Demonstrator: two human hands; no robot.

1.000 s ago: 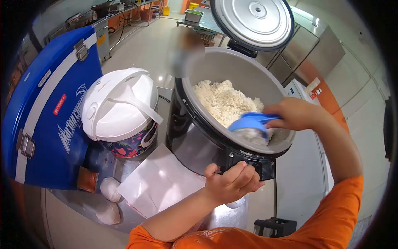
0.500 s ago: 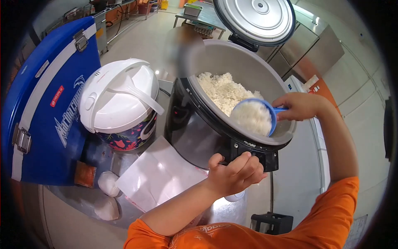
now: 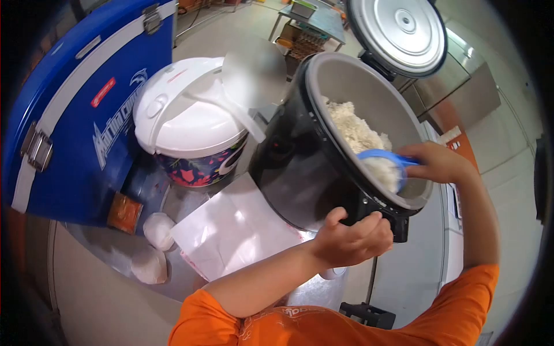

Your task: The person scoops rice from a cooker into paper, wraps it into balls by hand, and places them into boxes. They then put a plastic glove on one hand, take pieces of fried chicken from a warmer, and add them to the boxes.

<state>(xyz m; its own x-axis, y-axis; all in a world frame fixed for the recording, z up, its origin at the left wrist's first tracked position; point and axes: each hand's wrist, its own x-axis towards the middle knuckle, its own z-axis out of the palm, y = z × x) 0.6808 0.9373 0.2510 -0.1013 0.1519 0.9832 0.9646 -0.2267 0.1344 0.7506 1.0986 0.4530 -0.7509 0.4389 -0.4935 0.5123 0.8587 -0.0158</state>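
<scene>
A large black cooker (image 3: 311, 173) stands with its round metal lid (image 3: 404, 26) raised and a mound of white rice (image 3: 358, 130) in its grey pot. My right hand (image 3: 433, 162) grips the handle of a blue scoop (image 3: 398, 158), which holds rice inside the pot near its front right rim. My left hand (image 3: 355, 237) is at the black front handle (image 3: 398, 225) of the cooker, its fingers curled round it. White paper (image 3: 236, 228) lies on the metal table just left of the cooker.
Left of the cooker is a white-lidded rice container (image 3: 193, 124) with a flowered body. A big blue cooler (image 3: 75, 127) stands at the far left. Two white round bundles (image 3: 158, 230) and a small orange-brown packet (image 3: 124, 213) lie before it. A metal table (image 3: 323, 23) stands behind.
The view has shifted, so the cooker and containers appear farther right. My right hand has tilted the rice-filled scoop at the pot's rim. My left hand keeps its place at the handle.
</scene>
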